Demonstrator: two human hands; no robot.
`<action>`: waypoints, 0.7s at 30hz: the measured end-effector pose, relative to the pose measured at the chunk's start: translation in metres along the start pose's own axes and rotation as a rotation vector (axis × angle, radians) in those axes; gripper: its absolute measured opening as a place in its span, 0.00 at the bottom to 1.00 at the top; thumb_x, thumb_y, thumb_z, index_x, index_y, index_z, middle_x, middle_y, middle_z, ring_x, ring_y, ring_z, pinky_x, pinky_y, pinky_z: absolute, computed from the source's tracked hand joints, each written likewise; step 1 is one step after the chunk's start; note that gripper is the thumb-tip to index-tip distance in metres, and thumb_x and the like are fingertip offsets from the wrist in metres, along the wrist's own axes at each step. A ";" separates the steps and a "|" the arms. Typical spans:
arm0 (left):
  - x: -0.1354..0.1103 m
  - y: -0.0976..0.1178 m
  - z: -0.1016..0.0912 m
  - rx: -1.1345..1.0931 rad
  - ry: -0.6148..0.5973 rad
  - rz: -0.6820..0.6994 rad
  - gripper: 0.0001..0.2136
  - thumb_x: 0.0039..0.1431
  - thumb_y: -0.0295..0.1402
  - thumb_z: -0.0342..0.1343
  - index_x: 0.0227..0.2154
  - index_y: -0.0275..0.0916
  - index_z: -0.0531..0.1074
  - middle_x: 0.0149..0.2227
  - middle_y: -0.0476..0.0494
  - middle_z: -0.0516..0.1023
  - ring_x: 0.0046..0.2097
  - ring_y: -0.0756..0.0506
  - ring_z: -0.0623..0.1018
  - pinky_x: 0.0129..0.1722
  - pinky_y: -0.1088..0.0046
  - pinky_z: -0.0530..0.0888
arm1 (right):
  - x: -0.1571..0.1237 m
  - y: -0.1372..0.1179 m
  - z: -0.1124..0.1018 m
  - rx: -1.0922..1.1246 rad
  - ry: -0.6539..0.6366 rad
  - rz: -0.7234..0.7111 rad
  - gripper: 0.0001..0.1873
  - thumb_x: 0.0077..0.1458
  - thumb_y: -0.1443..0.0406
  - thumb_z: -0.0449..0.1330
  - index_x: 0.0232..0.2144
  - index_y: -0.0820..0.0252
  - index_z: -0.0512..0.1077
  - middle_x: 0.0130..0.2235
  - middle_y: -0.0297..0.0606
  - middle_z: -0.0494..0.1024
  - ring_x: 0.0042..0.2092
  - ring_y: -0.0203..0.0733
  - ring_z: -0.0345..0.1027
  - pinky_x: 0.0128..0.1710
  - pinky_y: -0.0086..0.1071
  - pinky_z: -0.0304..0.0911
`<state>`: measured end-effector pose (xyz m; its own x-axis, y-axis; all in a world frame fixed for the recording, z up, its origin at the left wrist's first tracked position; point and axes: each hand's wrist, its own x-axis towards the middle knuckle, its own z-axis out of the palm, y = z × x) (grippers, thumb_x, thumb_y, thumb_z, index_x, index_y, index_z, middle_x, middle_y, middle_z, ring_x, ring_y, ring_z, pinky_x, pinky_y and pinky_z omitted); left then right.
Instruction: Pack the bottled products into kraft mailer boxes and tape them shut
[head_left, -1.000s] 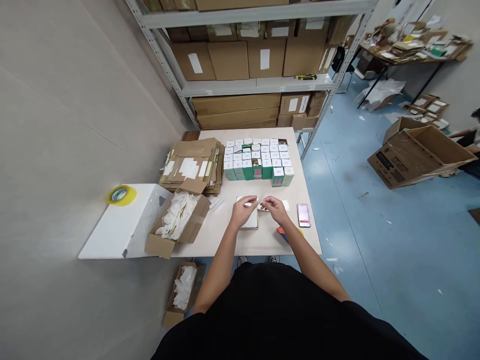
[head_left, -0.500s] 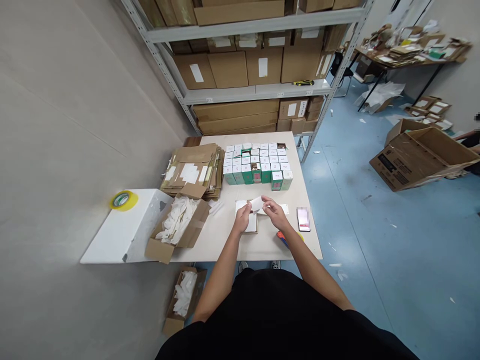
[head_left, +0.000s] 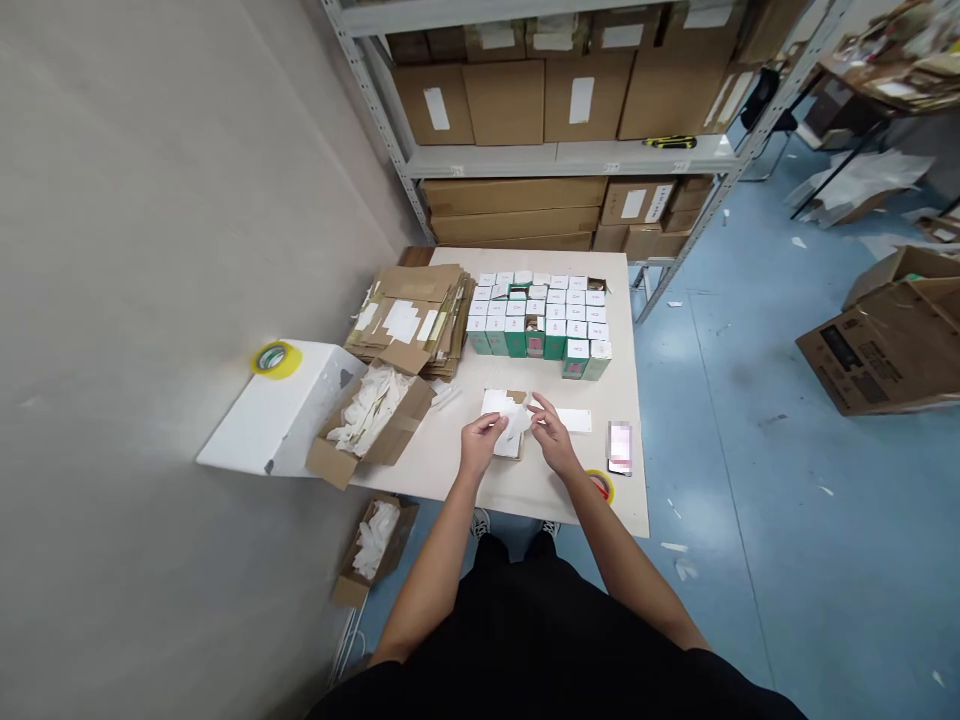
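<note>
A small white slip of paper (head_left: 514, 422) is stretched between my hands above the table. My left hand (head_left: 478, 447) pinches its left side between thumb and fingers. The fingertips of my right hand (head_left: 553, 442) close on its upper right edge, where a thin pale piece stands up. Beneath it lies a small flat cardboard piece with white paper on it (head_left: 507, 450), partly covered by my hands and the slip. A white paper strip (head_left: 574, 421) lies just right of my right hand. Several white-and-green small boxes (head_left: 555, 340) stand in rows beyond my hands.
Flattened cardboard (head_left: 405, 285) is stacked at the left, behind an open carton of white paper scraps (head_left: 371, 408). A phone (head_left: 620, 447) and a tape roll (head_left: 601, 486) lie at the right. Metal shelving (head_left: 570, 160) with cartons stands behind the table (head_left: 465, 480).
My view has swung left, so things appear further right. My hands have tilted the slip, and a thin piece now stands up by my right fingers.
</note>
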<state>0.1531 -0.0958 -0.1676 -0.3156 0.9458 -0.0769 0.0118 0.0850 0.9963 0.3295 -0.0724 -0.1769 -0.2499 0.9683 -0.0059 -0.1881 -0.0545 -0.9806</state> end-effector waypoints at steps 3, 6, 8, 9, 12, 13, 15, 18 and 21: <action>-0.007 0.000 -0.002 0.006 -0.009 -0.032 0.18 0.53 0.48 0.68 0.37 0.37 0.84 0.36 0.42 0.85 0.36 0.44 0.81 0.37 0.68 0.77 | 0.001 0.001 0.011 0.043 -0.036 0.057 0.20 0.59 0.45 0.64 0.31 0.53 0.70 0.71 0.43 0.64 0.67 0.56 0.64 0.65 0.50 0.59; -0.016 0.004 -0.004 0.031 -0.056 -0.009 0.19 0.56 0.48 0.66 0.39 0.37 0.84 0.39 0.41 0.85 0.37 0.44 0.81 0.38 0.69 0.77 | 0.001 -0.001 0.030 0.035 -0.043 0.072 0.20 0.56 0.46 0.67 0.32 0.53 0.71 0.70 0.44 0.66 0.67 0.57 0.64 0.64 0.50 0.61; -0.019 0.006 -0.012 0.052 -0.052 0.018 0.18 0.57 0.49 0.65 0.38 0.37 0.84 0.38 0.42 0.84 0.37 0.44 0.80 0.38 0.69 0.76 | 0.002 -0.002 0.042 0.016 -0.051 0.043 0.19 0.55 0.47 0.68 0.31 0.53 0.70 0.69 0.44 0.66 0.67 0.56 0.64 0.63 0.50 0.63; -0.019 0.007 -0.019 0.056 -0.025 0.032 0.18 0.57 0.50 0.64 0.36 0.38 0.83 0.37 0.42 0.84 0.37 0.44 0.80 0.37 0.69 0.76 | 0.002 -0.002 0.047 0.007 -0.054 0.023 0.19 0.55 0.47 0.69 0.30 0.53 0.70 0.69 0.44 0.66 0.67 0.56 0.63 0.63 0.50 0.63; -0.015 0.005 -0.057 0.041 0.163 0.081 0.18 0.57 0.51 0.63 0.31 0.38 0.80 0.33 0.44 0.81 0.36 0.45 0.78 0.36 0.71 0.75 | 0.002 -0.003 0.060 -0.021 -0.042 -0.024 0.19 0.55 0.48 0.68 0.29 0.53 0.68 0.71 0.42 0.64 0.68 0.56 0.62 0.63 0.52 0.62; -0.012 0.004 -0.074 0.025 0.263 0.092 0.18 0.57 0.50 0.63 0.30 0.38 0.79 0.32 0.45 0.79 0.36 0.46 0.77 0.36 0.72 0.74 | 0.001 -0.004 0.064 -0.028 -0.029 -0.030 0.19 0.55 0.48 0.68 0.29 0.53 0.68 0.71 0.42 0.63 0.68 0.56 0.62 0.64 0.52 0.61; -0.008 0.000 -0.114 -0.029 0.510 0.065 0.18 0.56 0.50 0.63 0.31 0.37 0.77 0.29 0.47 0.76 0.33 0.48 0.74 0.34 0.73 0.72 | -0.002 -0.005 0.076 -0.040 -0.002 -0.031 0.19 0.55 0.49 0.68 0.29 0.53 0.67 0.71 0.42 0.63 0.68 0.56 0.63 0.63 0.52 0.61; -0.010 -0.006 -0.176 -0.115 0.807 0.039 0.18 0.58 0.50 0.60 0.30 0.37 0.75 0.26 0.50 0.73 0.31 0.49 0.72 0.33 0.75 0.71 | -0.012 -0.005 0.105 -0.049 0.025 -0.037 0.18 0.56 0.50 0.67 0.29 0.53 0.66 0.69 0.43 0.67 0.65 0.56 0.66 0.62 0.52 0.61; -0.025 -0.010 -0.231 -0.193 0.933 0.034 0.16 0.57 0.48 0.61 0.32 0.37 0.75 0.29 0.48 0.76 0.33 0.49 0.75 0.35 0.74 0.73 | -0.024 0.002 0.144 -0.052 0.084 -0.060 0.17 0.56 0.51 0.66 0.29 0.53 0.66 0.63 0.45 0.75 0.64 0.56 0.67 0.62 0.50 0.61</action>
<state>-0.0585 -0.1924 -0.1666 -0.9488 0.3081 -0.0699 -0.0959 -0.0700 0.9929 0.1984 -0.1305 -0.1502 -0.1585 0.9866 0.0393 -0.1500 0.0152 -0.9886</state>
